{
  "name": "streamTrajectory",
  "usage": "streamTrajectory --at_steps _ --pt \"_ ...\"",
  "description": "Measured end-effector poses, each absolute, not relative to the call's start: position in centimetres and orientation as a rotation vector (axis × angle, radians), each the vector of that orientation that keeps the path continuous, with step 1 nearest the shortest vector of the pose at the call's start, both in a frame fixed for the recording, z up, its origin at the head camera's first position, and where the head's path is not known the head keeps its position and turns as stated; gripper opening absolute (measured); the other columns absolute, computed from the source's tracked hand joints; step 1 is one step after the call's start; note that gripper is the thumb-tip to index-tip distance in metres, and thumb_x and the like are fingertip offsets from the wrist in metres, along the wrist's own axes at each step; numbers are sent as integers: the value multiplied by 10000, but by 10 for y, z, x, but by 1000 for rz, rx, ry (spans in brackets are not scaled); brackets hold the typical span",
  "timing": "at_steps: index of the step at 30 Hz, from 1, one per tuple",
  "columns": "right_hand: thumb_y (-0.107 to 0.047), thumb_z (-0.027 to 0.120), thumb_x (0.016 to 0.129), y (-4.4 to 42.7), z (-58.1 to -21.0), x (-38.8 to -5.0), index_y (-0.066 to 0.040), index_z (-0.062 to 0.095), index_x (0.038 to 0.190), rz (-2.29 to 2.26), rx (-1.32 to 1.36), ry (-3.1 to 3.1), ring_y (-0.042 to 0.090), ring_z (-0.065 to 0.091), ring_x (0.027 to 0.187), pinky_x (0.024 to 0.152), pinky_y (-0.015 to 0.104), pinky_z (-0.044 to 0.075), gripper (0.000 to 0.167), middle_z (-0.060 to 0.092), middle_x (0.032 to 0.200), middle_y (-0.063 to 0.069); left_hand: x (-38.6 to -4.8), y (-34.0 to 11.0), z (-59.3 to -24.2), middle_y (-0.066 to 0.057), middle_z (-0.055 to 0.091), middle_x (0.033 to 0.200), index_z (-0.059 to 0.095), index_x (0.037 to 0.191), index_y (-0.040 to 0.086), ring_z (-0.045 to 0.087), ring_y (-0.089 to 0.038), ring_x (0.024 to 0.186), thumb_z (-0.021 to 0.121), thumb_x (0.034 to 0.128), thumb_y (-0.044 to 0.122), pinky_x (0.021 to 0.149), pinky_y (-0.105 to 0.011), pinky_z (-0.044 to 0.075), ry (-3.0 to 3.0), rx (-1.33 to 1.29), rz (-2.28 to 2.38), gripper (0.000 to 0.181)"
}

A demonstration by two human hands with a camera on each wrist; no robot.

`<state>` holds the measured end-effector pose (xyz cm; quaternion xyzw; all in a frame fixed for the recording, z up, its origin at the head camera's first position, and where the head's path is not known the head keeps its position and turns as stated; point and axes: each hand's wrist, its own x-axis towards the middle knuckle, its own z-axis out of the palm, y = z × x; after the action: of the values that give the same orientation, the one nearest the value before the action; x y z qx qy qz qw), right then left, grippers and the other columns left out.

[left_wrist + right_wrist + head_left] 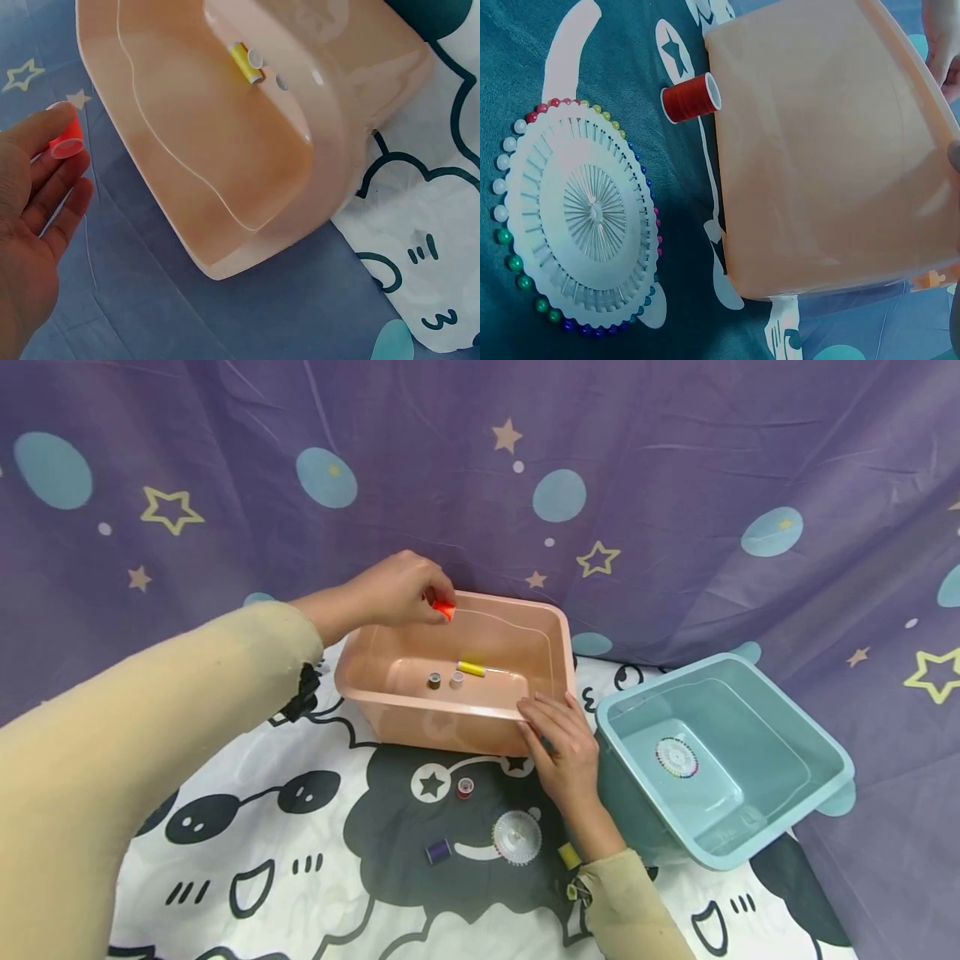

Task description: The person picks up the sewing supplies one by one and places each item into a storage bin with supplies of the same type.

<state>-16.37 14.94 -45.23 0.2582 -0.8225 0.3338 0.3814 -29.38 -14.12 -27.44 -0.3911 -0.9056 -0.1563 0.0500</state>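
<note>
Above the far left rim of a peach plastic bin [450,727], my left hand [401,589] pinches a neon orange thread spool [67,139] between thumb and fingers. My right hand [558,747] grips the bin's near rim by its right corner, fingers over the edge and thumb against the outer wall. Inside the bin lie a yellow spool [472,668], a dark spool [434,680] and a whitish spool [457,678]. A red thread spool [691,98] stands on the cloth in front of the bin, beside a wheel of bead-headed pins [585,217].
On the right stands a light blue bin [787,827] with another pin wheel [677,757] inside. A purple spool [438,852] and a yellow-green spool [569,857] lie on the patterned cloth [300,877]. Behind the bins hangs a purple curtain [450,460].
</note>
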Motion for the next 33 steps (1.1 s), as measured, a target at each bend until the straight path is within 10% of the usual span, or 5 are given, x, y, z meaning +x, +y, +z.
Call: streamTrajectory --at_steps 33 --pt "-159 816 944 149 -453 -164 -124 822 1222 868 662 -2097 293 723 1208 1212 533 400 281 792 1223 50 -347 -145 -322 -97 753 920 798 992 37 683 -272 897 828 885 85 870 -421 575 -3107 -1045 -360 121"
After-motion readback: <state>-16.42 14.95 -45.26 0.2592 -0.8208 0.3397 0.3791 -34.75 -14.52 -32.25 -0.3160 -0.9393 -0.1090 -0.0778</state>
